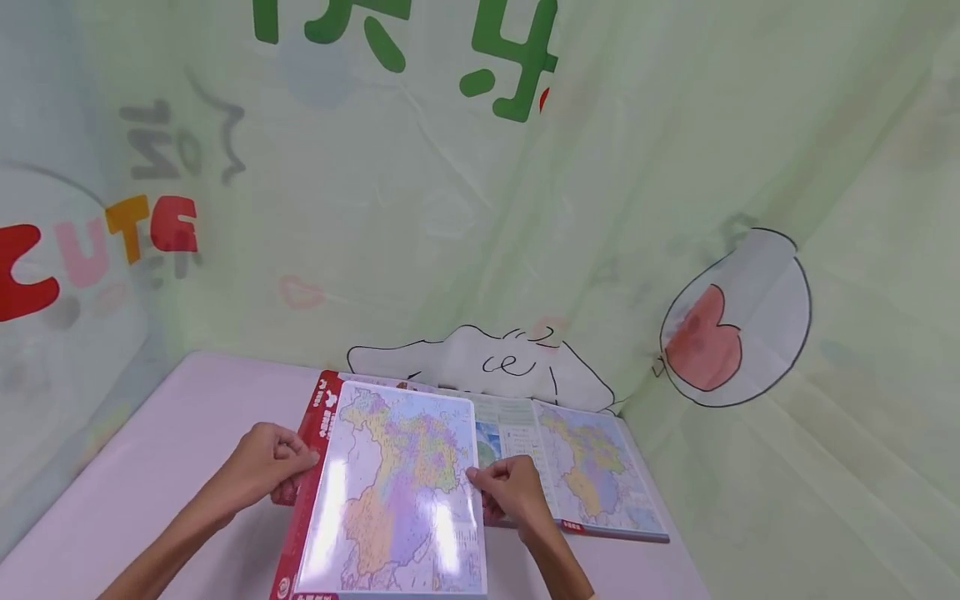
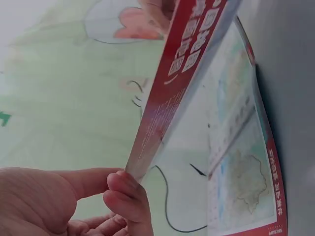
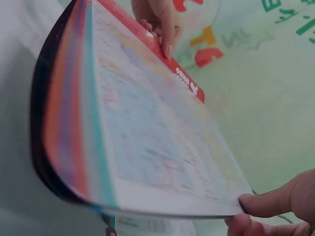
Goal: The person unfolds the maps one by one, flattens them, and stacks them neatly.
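Between both hands a glossy map booklet with a red left border is held up above the table. My left hand pinches its red left edge with thumb and fingers. The right hand pinches the opposite, white edge between thumb and fingers. In the right wrist view, the booklet's layered edges show orange, purple, red and teal bands. Seen from the left wrist, the red border with white lettering runs down to my left thumb and fingers. Glare covers parts of the map.
Beneath and behind the booklet lies another map publication, its right part a map near the table's right edge. The pale table meets light green curtains printed with letters and drawings at the back and sides.
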`<state>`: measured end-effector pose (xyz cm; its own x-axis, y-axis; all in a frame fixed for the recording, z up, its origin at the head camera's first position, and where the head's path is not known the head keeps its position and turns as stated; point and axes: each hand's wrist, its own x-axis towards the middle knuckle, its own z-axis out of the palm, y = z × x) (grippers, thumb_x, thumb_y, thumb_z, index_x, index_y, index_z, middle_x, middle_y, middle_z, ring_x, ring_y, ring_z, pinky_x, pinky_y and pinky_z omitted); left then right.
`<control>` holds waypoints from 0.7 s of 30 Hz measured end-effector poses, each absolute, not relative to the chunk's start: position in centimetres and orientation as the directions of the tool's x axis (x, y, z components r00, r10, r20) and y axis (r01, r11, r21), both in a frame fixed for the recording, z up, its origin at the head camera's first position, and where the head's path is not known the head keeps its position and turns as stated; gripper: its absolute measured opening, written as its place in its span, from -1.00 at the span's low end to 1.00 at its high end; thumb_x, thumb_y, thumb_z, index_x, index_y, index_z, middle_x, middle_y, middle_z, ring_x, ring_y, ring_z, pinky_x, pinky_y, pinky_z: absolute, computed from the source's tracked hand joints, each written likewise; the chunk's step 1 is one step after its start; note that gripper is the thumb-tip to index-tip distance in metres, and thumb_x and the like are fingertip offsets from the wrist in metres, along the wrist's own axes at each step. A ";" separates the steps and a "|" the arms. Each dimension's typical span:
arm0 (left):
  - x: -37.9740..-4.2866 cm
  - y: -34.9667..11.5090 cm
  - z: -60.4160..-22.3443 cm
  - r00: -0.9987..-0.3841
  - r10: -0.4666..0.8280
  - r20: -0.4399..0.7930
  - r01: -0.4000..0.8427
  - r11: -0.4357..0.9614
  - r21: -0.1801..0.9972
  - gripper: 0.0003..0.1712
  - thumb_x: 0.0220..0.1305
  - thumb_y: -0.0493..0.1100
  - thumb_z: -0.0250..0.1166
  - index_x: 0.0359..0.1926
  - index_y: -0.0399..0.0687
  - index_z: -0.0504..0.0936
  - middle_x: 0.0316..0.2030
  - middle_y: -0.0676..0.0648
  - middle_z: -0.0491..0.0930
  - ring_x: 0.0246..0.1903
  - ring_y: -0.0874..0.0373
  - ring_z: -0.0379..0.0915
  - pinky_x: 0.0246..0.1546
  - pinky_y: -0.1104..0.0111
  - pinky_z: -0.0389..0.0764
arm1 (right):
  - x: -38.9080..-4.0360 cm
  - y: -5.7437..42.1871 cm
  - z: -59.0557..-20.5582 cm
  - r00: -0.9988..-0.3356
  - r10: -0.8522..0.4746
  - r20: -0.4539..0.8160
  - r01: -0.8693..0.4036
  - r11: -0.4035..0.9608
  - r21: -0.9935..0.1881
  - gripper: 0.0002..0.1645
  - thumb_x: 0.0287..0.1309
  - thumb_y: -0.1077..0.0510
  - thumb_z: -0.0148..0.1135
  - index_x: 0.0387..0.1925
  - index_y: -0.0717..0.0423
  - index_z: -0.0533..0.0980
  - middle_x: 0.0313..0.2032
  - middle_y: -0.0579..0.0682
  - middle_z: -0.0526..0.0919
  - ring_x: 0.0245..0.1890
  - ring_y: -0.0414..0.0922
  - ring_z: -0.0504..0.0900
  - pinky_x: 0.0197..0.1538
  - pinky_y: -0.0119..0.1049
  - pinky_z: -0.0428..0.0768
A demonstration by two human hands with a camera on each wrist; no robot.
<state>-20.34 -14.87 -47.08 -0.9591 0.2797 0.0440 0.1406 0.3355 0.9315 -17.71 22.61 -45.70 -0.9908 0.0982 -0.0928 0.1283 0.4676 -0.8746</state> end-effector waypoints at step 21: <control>-30.6 -9.8 -52.8 -0.988 0.075 0.133 0.153 0.534 0.832 -0.76 0.45 -0.26 0.41 -0.18 -0.45 0.65 -0.44 -0.19 0.68 -0.51 0.14 0.59 -0.50 0.37 0.59 | -26.4 24.4 -50.4 -0.980 0.184 -0.076 0.142 0.384 -0.912 -0.78 0.41 0.40 0.21 -0.03 0.55 0.56 -0.36 0.17 0.73 -0.49 -0.15 0.60 -0.39 -0.25 0.65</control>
